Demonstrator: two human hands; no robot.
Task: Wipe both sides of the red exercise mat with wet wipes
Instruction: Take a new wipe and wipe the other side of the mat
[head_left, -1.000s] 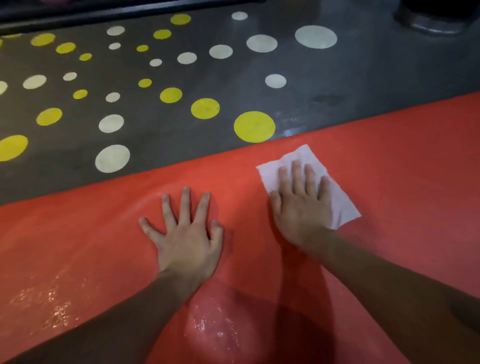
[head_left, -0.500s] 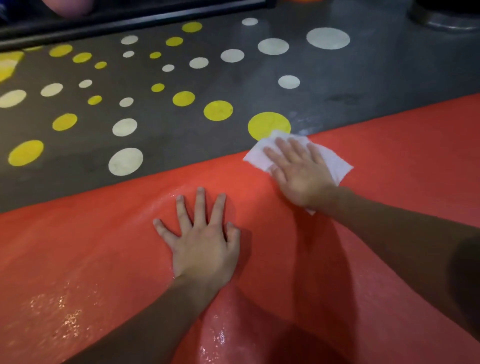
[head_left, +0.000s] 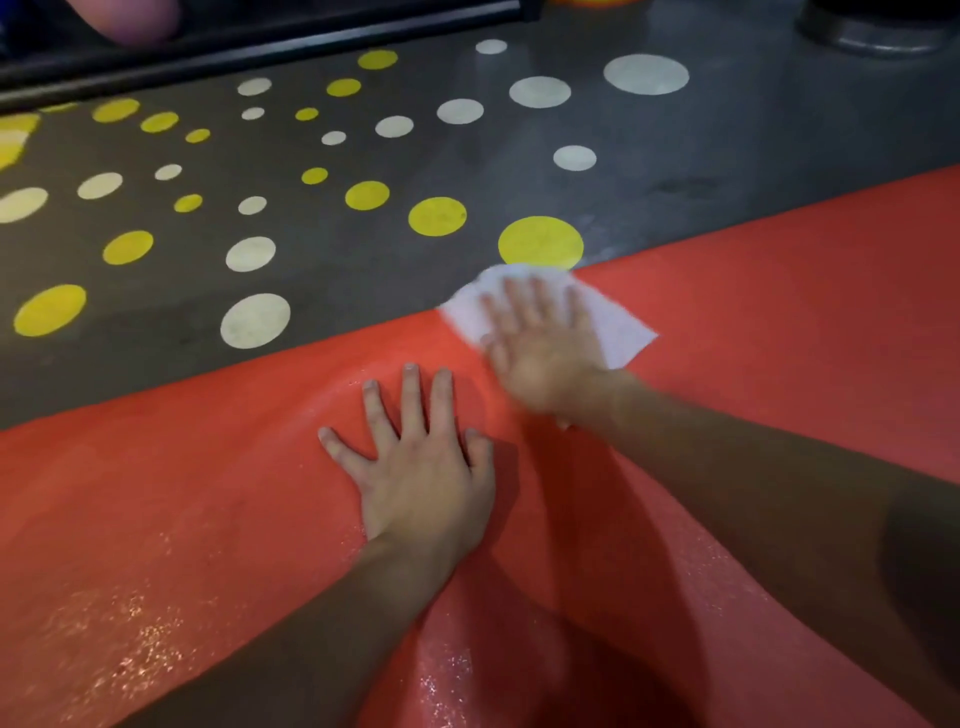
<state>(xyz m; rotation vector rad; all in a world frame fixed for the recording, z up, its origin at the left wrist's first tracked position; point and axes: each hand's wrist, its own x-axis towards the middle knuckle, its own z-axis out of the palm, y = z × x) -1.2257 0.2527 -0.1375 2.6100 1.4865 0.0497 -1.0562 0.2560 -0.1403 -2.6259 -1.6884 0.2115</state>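
Now | red mat (head_left: 779, 322) glistening | left hand (head_left: 426, 483) flat | right hand (head_left: 545, 353) flat on wipe (head_left: 621, 330)

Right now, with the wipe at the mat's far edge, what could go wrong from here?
1. The wet wipe under the right hand overhangs the far edge of the red mat onto the floor; it may pick up floor dirt and smear it onto the mat.
2. Only flat fingers press the wipe, so it could bunch or slip free.
3. The left hand braces on a surface showing a wet sheen; it might slide.
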